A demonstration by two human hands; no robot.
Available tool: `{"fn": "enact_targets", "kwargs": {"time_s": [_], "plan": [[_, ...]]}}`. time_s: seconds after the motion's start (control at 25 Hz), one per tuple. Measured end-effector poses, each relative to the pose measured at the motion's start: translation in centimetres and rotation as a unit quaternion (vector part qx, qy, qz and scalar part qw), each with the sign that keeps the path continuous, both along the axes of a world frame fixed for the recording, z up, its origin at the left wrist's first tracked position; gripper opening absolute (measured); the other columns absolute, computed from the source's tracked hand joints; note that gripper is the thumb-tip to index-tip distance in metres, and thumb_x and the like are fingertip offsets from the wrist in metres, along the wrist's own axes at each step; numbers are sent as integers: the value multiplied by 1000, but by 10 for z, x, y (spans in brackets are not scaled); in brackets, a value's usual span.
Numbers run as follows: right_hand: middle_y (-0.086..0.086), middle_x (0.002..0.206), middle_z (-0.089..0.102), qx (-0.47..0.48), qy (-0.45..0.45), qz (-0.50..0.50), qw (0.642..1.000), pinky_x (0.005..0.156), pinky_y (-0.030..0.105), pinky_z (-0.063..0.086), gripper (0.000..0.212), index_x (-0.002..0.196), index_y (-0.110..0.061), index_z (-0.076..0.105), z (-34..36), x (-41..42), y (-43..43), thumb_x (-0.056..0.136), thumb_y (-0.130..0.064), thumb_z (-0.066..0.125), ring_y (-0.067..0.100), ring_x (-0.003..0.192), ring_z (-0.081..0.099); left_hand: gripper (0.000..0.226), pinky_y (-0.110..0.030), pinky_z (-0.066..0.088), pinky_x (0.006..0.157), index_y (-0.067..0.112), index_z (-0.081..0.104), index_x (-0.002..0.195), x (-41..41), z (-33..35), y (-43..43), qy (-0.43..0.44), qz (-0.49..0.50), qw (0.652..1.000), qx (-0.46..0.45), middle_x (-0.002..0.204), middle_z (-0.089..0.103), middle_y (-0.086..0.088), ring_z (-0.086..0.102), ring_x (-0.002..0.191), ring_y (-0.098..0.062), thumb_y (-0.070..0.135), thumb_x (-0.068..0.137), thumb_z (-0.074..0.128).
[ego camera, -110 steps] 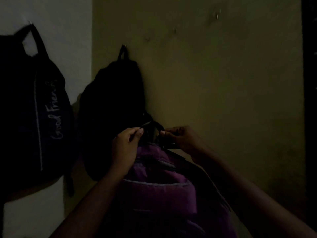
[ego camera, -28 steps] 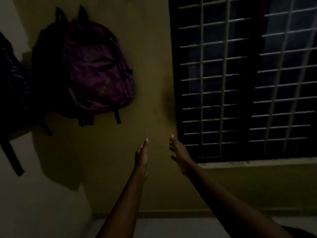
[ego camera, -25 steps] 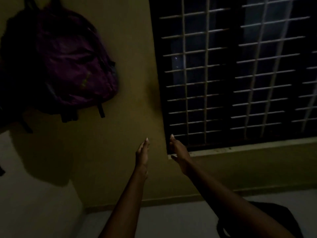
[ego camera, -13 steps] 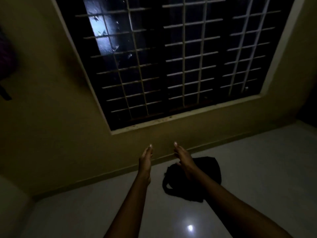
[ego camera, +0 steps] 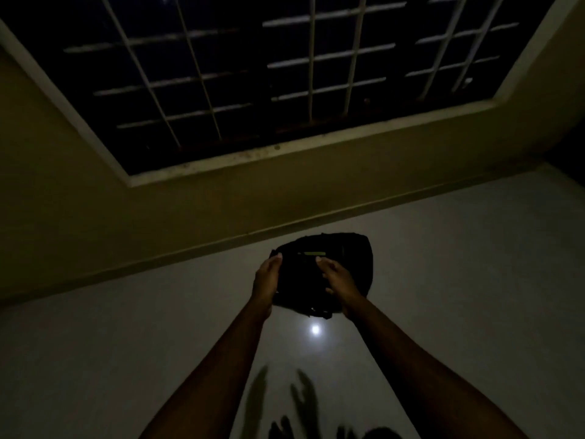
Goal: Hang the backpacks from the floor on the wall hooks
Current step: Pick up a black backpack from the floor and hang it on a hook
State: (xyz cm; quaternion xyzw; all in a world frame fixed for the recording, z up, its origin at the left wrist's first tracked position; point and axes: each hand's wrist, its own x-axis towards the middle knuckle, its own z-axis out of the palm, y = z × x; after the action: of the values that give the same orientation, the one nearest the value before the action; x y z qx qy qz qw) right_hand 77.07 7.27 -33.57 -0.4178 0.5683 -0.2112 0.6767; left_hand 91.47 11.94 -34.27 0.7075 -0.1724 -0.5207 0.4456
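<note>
The view had dropped from the wall, where the purple bag hung moments before, to the floor [ego camera: 443,280] under the barred window [ego camera: 285,74]; the hung bags were out of sight now. A black backpack [ego camera: 348,264] lay on the floor near the wall, just beyond both hands, where half a second earlier it sat lower and mostly behind the right arm. The left hand [ego camera: 266,280] was stretched flat, fingers together, in front of the bag's left edge; the right hand [ego camera: 337,277] was over its middle, fingers loosely curled. Both grips were wide and held nothing; whether either touched the bag could not be told in the dim light.
</note>
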Motion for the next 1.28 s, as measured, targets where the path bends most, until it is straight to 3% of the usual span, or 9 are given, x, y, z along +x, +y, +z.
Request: {"fn": "enact_targets", "kwargs": {"time_s": [0.2,0.32,0.44,0.64,0.72,0.8,0.92,1.04,1.28], "plan": [[12,133,53,-83,113,146,979,104,31,36,42,130,-6,49,-184,32,-81,92,-25,54,28,126,48,26,-41,44,104,25,60,108,26,-190,-79,-34,18,999,18,127,59,-10,56,114,-28,39,88,49],[12,137,52,-168,177,225,943,103,28,35,50,132,-5,47,-349,57,-125,89,-27,60,27,129,47,43,-45,40,107,17,56,122,50,-363,-124,-43,12,999,4,128,56,-4,53,119,-25,41,88,48],[13,142,45,-247,240,303,889,109,31,32,57,137,-7,42,-494,77,-155,88,-31,60,27,133,41,55,-45,36,111,9,43,137,71,-506,-146,-56,42,997,21,140,49,-14,47,128,-30,33,89,52],[12,159,9,-304,369,401,781,119,45,11,80,149,-17,16,-636,105,-185,86,-46,56,30,147,8,52,-38,34,108,6,32,141,81,-612,-163,20,121,992,42,146,39,-16,40,132,-33,23,95,46],[14,159,5,-318,430,434,725,118,45,15,69,149,-15,12,-665,106,-179,93,-35,46,32,147,8,45,-38,43,98,7,41,136,78,-634,-167,84,131,987,39,139,49,-16,50,123,-33,24,95,46],[16,155,26,-351,445,425,706,108,40,35,50,144,-10,27,-668,102,-171,97,-22,37,30,140,32,46,-32,47,89,10,42,136,74,-638,-168,131,148,980,36,135,53,-13,54,116,-29,28,94,47],[13,125,61,-346,405,362,765,92,36,47,34,126,-13,51,-632,98,-164,96,-20,39,29,113,59,53,-33,45,95,16,37,140,62,-614,-167,179,141,974,14,139,50,-9,51,123,-27,34,92,49],[14,113,68,-312,336,322,828,87,36,49,29,116,-15,60,-551,93,-147,95,-23,42,30,103,63,53,-33,49,86,20,45,134,49,-534,-157,208,149,967,3,132,56,-5,53,119,-26,40,86,57],[8,114,70,-280,140,296,902,82,14,41,24,108,-10,71,-301,74,-112,87,-18,63,20,105,64,43,-25,56,49,4,40,134,43,-299,-101,156,226,961,-25,86,70,-5,68,55,-10,17,94,47]]}}
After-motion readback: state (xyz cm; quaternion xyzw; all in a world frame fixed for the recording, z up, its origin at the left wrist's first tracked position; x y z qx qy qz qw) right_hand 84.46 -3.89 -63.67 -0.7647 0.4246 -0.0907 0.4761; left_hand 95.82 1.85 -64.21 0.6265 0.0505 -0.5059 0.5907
